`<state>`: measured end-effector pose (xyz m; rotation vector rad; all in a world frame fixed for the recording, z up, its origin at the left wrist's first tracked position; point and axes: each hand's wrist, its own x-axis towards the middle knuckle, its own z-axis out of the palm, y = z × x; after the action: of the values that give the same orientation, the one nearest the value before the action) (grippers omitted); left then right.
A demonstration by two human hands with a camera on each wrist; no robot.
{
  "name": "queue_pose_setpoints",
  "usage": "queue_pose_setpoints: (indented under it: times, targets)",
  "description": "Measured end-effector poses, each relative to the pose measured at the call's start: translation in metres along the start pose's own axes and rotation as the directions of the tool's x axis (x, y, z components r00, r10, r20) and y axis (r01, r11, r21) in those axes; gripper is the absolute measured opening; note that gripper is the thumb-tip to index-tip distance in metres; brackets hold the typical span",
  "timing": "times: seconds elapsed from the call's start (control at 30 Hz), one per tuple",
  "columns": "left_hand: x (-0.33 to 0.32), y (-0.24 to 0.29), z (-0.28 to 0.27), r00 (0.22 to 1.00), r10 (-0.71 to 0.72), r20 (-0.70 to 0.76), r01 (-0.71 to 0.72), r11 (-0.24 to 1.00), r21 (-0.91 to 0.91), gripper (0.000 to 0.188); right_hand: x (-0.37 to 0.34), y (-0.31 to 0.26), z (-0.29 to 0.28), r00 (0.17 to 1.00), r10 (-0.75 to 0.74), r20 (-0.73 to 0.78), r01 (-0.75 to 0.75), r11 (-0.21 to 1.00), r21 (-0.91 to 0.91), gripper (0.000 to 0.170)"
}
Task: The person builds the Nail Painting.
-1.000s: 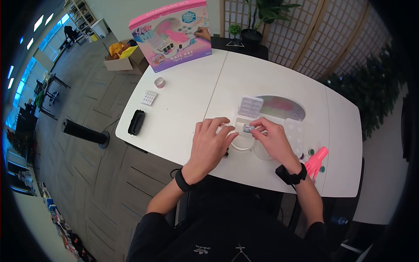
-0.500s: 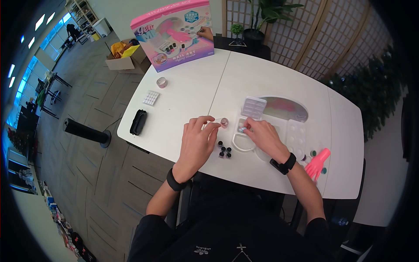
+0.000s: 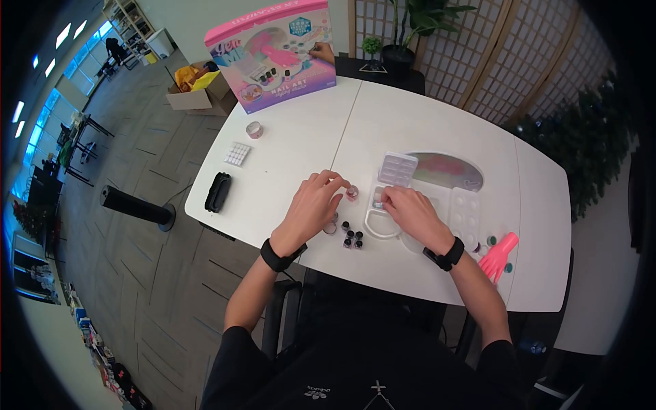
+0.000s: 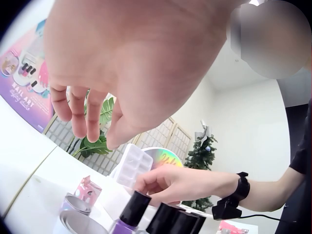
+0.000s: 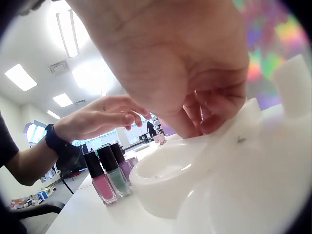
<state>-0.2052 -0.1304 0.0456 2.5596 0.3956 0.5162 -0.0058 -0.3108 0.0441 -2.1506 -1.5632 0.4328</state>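
Note:
My right hand [image 3: 412, 212] reaches down into a compartment of the white tray [image 3: 380, 225], fingers curled and fingertips at a small pale-blue patterned piece [image 3: 376, 203]. In the right wrist view those fingers [image 5: 213, 109] dip behind the tray's rounded rim, which hides the piece. My left hand [image 3: 311, 208] hovers left of the tray with loosely bent fingers, holding nothing. A small pink roll [image 3: 352, 193] stands close by its fingertips, and more rolls [image 4: 80, 223] lie under the hand. Several black-capped nail polish bottles [image 3: 353, 237] are grouped before the tray.
A lidded compartment box [image 3: 398, 169] and oval mirror [image 3: 447, 171] stand behind the tray. Right of it are a round-welled palette [image 3: 465, 212] and a pink model hand [image 3: 499, 257]. Farther left lie a black case [image 3: 218, 192], a white pad [image 3: 238, 154] and the nail art box [image 3: 273, 58].
My right hand has lowered the small patterned piece into the tray compartment. My left hand has drawn away leftward, uncovering the rolls and polish bottles.

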Motion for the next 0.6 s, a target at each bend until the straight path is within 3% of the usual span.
queue_pose_setpoints:
  times: [0.2, 0.6]
  targets:
    - [0.016, -0.008, 0.006, 0.987, 0.006, 0.158, -0.019, 0.997, 0.078, 0.018, 0.0, 0.005, 0.002, 1.0, -0.023, -0.018, 0.023, 1.0, -0.005, 0.02]
    - [0.024, -0.017, 0.032, 0.99, 0.034, 0.134, -0.063, 0.974, 0.218, 0.01, -0.015, -0.008, -0.016, 0.993, 0.065, -0.101, -0.057, 0.995, 0.085, 0.021]
